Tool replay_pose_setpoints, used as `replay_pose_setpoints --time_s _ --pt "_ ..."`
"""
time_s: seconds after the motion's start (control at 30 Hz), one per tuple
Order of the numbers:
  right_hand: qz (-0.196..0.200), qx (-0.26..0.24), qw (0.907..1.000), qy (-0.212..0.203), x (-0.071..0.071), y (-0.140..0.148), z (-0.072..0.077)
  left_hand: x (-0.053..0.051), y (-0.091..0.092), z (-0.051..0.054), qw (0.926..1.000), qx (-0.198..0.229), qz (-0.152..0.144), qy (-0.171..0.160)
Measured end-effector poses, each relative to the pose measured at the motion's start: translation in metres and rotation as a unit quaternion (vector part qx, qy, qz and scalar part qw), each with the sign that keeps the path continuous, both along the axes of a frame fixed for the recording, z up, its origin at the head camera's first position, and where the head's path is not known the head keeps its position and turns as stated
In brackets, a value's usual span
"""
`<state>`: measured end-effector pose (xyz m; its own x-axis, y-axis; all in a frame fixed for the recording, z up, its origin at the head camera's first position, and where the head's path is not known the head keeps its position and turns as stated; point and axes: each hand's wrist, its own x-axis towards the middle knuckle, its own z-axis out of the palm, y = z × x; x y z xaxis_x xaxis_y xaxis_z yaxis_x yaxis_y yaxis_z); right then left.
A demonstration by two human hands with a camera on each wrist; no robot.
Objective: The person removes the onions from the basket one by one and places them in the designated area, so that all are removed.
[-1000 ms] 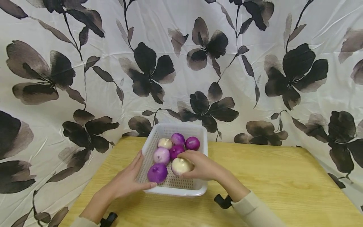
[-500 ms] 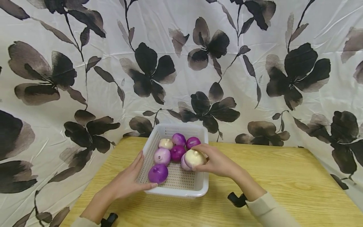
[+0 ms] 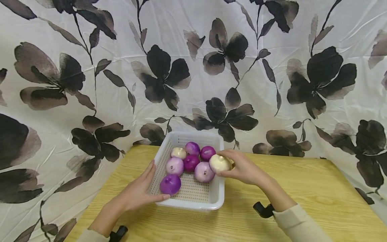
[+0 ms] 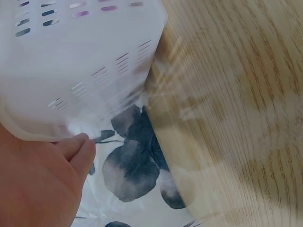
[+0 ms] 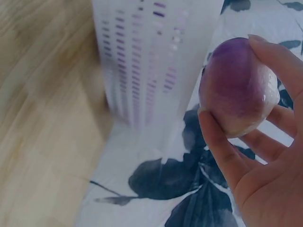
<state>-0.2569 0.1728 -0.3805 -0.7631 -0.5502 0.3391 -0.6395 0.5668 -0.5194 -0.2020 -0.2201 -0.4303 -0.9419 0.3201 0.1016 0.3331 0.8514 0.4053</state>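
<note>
My right hand [image 3: 240, 167] grips a cream-and-purple onion [image 3: 220, 163] above the right rim of the white plastic basket [image 3: 202, 205]. In the right wrist view, the onion [image 5: 239, 87] shows its purple side between thumb and fingers, with the basket's slotted wall [image 5: 137, 61] beside it. My left hand [image 3: 137, 191] rests against the basket's left wall, fingers straight and thumb on the near rim. Inside the basket lie several onions: a purple onion [image 3: 170, 184] near the thumb, a pale onion [image 3: 204, 172] at right, a pale purple onion [image 3: 174, 166], and others behind.
The basket stands on a light wooden table [image 3: 290, 188], which extends farther to its right. Behind the table hangs a white cloth [image 3: 193, 80] with a dark flower print. A black fitting [image 3: 263, 210] is at the right wrist, another [image 3: 118, 233] at the left.
My right hand has lifted the cream-and-purple onion from inside the basket and carried it right to the rim, uncovering the pale onion beneath. My left hand has stayed on the basket.
</note>
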Motion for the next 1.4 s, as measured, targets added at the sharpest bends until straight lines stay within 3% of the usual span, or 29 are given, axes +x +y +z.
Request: replay_pose_setpoints --time_s 0.43,0.67,0.9,1.23,1.4 --pt "-0.003 -0.022 0.9995 -0.021 -0.009 0.023 -0.006 0.002 0.000 0.001 1.0000 -0.005 -0.001 -0.005" --pt "-0.029 0.005 0.9995 0.013 -0.023 0.035 -0.010 0.002 -0.001 -0.001 1.0000 0.005 0.004 -0.004" --pt "-0.061 0.025 0.9976 0.021 -0.042 0.049 -0.025 0.001 0.000 0.000 0.9999 0.007 0.009 -0.008" --pt "-0.135 -0.006 0.9901 -0.038 -0.069 0.064 -0.059 0.000 0.002 0.002 1.0000 0.003 0.004 -0.007" --pt "-0.153 -0.011 0.9854 -0.073 -0.081 0.066 -0.074 0.001 0.002 0.001 0.9999 0.009 0.007 -0.007"
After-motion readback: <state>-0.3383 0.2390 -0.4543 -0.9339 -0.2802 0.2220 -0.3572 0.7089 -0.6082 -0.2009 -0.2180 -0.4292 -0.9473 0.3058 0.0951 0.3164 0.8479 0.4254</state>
